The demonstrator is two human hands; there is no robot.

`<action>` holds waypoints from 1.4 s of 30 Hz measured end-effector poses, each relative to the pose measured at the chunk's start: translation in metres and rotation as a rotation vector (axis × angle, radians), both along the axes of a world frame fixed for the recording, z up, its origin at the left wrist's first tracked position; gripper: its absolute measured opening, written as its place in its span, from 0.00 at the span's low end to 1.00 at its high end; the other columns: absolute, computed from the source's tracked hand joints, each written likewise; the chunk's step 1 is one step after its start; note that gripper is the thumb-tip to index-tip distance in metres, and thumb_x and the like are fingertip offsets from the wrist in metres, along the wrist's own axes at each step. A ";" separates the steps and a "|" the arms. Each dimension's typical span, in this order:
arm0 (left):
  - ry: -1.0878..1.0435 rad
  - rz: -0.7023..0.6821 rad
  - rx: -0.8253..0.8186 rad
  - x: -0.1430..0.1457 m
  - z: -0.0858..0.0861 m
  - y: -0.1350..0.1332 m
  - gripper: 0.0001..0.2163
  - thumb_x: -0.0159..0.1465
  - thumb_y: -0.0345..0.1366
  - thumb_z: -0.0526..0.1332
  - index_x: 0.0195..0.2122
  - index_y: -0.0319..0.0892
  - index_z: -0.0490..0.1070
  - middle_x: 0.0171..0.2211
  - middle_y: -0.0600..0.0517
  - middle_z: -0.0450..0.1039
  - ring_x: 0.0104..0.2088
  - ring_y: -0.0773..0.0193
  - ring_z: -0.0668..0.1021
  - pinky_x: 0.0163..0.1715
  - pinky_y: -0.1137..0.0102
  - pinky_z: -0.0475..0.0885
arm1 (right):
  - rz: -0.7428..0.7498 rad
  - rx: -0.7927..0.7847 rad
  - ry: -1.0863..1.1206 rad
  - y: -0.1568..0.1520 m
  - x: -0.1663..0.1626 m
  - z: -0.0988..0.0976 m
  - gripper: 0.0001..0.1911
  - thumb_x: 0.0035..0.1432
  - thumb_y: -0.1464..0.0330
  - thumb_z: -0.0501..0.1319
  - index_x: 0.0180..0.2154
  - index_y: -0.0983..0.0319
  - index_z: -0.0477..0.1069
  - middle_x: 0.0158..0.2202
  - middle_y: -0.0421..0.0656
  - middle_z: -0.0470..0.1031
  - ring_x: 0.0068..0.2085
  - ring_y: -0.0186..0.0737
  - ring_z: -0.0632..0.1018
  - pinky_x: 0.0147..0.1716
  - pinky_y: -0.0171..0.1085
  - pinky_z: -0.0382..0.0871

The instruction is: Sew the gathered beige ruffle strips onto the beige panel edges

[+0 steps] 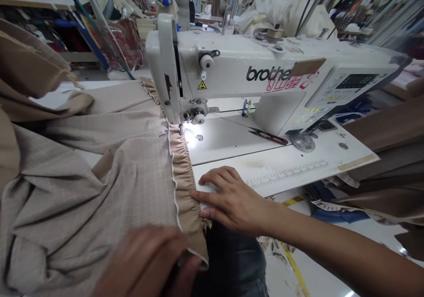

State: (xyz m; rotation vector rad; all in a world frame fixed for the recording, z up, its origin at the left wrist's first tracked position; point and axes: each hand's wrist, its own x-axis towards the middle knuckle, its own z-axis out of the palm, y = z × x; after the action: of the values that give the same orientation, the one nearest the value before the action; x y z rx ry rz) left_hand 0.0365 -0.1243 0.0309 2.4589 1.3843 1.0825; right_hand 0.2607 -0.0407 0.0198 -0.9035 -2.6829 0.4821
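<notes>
Cloth [142, 169] at nine o'clock from presser foot [181, 129]. Left hand [149, 261], seven o'clock: blurred, can't tell grip. Ruffle [183, 178] runs eleven to six under foot; far stretch past, likely stitched; near stretch not yet. Right hand [228, 197], five o'clock: fingers spread.

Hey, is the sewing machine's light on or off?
On: a bright glow falls on the white bed beside the presser foot.

The floor [319, 253] is white, with a yellow stripe [296, 270] on it. A long white table [43, 1] stands back on the left.
</notes>
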 end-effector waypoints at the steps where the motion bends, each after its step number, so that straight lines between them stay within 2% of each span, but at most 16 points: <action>1: 0.079 -0.030 0.056 -0.005 0.010 0.021 0.10 0.72 0.40 0.58 0.46 0.46 0.77 0.40 0.50 0.84 0.40 0.59 0.84 0.45 0.66 0.77 | 0.003 -0.008 -0.004 0.000 0.000 0.001 0.22 0.75 0.56 0.54 0.61 0.58 0.72 0.58 0.51 0.72 0.60 0.52 0.68 0.62 0.56 0.58; 2: 0.181 -0.060 0.081 -0.008 0.015 0.042 0.13 0.72 0.39 0.56 0.51 0.42 0.76 0.47 0.45 0.83 0.47 0.54 0.83 0.54 0.59 0.73 | 0.005 -0.015 -0.007 -0.001 -0.001 0.003 0.22 0.75 0.57 0.54 0.62 0.58 0.72 0.58 0.51 0.72 0.60 0.52 0.68 0.62 0.55 0.58; 4: 0.390 -0.077 0.158 -0.014 0.011 0.081 0.19 0.74 0.39 0.53 0.58 0.32 0.72 0.56 0.35 0.78 0.55 0.44 0.79 0.61 0.46 0.66 | 0.001 -0.021 -0.007 -0.001 -0.002 0.004 0.22 0.75 0.56 0.54 0.62 0.58 0.71 0.59 0.51 0.71 0.61 0.52 0.67 0.62 0.55 0.58; 6: 0.522 -0.058 0.169 -0.020 -0.008 0.108 0.24 0.76 0.42 0.49 0.60 0.26 0.69 0.59 0.30 0.75 0.59 0.38 0.77 0.60 0.39 0.63 | -0.007 -0.016 0.008 -0.001 -0.002 0.004 0.22 0.75 0.56 0.53 0.61 0.58 0.72 0.59 0.51 0.71 0.62 0.52 0.67 0.63 0.55 0.57; 8: 0.554 -0.032 0.160 -0.025 -0.027 0.121 0.26 0.77 0.44 0.47 0.62 0.25 0.68 0.61 0.29 0.73 0.61 0.37 0.75 0.61 0.39 0.62 | -0.010 -0.010 0.028 -0.002 -0.002 0.003 0.22 0.75 0.55 0.53 0.61 0.58 0.72 0.59 0.50 0.71 0.62 0.51 0.66 0.64 0.54 0.56; 11: 0.524 -0.025 0.158 -0.030 -0.042 0.121 0.26 0.76 0.45 0.49 0.63 0.25 0.66 0.63 0.29 0.71 0.62 0.38 0.74 0.63 0.41 0.60 | -0.006 -0.019 0.041 0.000 -0.002 0.001 0.22 0.75 0.55 0.52 0.61 0.57 0.71 0.60 0.49 0.72 0.64 0.51 0.66 0.66 0.54 0.55; 15: 0.505 -0.026 0.129 -0.030 -0.038 0.126 0.28 0.76 0.46 0.47 0.63 0.24 0.66 0.63 0.28 0.71 0.63 0.37 0.73 0.63 0.41 0.60 | -0.030 -0.013 0.036 0.009 -0.004 -0.001 0.22 0.75 0.55 0.53 0.60 0.57 0.71 0.60 0.50 0.72 0.63 0.51 0.67 0.65 0.55 0.57; 22: 0.514 -0.006 0.042 -0.032 -0.034 0.163 0.33 0.76 0.51 0.41 0.64 0.25 0.66 0.64 0.27 0.69 0.64 0.34 0.71 0.61 0.35 0.60 | -0.062 0.032 -0.007 0.033 -0.012 -0.003 0.23 0.75 0.55 0.52 0.61 0.59 0.71 0.63 0.52 0.70 0.65 0.54 0.66 0.66 0.58 0.56; 25: 0.512 -0.013 0.074 -0.030 -0.031 0.156 0.30 0.76 0.48 0.44 0.64 0.26 0.67 0.64 0.28 0.69 0.66 0.33 0.69 0.64 0.35 0.56 | -0.063 0.032 -0.020 0.035 -0.012 -0.003 0.23 0.75 0.55 0.52 0.62 0.58 0.70 0.63 0.51 0.70 0.65 0.53 0.65 0.67 0.57 0.55; 27: 0.498 -0.025 0.119 -0.028 -0.031 0.146 0.27 0.76 0.44 0.47 0.63 0.27 0.68 0.62 0.29 0.71 0.64 0.35 0.71 0.66 0.37 0.54 | -0.059 0.035 -0.022 0.034 -0.012 -0.002 0.23 0.75 0.55 0.52 0.63 0.58 0.70 0.63 0.51 0.70 0.66 0.53 0.65 0.68 0.57 0.54; 32: 0.499 -0.060 0.153 -0.028 -0.039 0.138 0.24 0.75 0.39 0.49 0.60 0.22 0.69 0.59 0.27 0.74 0.60 0.36 0.76 0.63 0.40 0.59 | -0.055 0.021 -0.042 0.040 -0.013 -0.001 0.24 0.75 0.55 0.52 0.64 0.59 0.69 0.62 0.52 0.71 0.66 0.54 0.66 0.67 0.59 0.55; 37: 0.473 -0.028 0.101 -0.032 -0.040 0.163 0.26 0.76 0.41 0.45 0.62 0.23 0.68 0.62 0.27 0.71 0.64 0.37 0.73 0.64 0.40 0.59 | -0.072 0.053 -0.072 0.062 -0.017 -0.001 0.25 0.75 0.55 0.53 0.65 0.59 0.69 0.64 0.54 0.69 0.65 0.56 0.66 0.65 0.60 0.58; 42: 0.500 -0.011 -0.007 -0.037 -0.037 0.188 0.29 0.74 0.43 0.43 0.60 0.25 0.70 0.60 0.27 0.73 0.63 0.35 0.73 0.63 0.35 0.59 | -0.076 0.070 -0.118 0.086 -0.023 -0.006 0.27 0.75 0.53 0.51 0.67 0.56 0.67 0.67 0.53 0.65 0.68 0.56 0.62 0.68 0.61 0.54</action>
State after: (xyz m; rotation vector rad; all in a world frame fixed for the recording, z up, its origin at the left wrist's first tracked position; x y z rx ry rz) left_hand 0.0000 0.0637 -0.0065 2.8496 1.4758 0.4652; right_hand 0.2377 0.0456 0.0141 -1.0397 -2.7386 0.3253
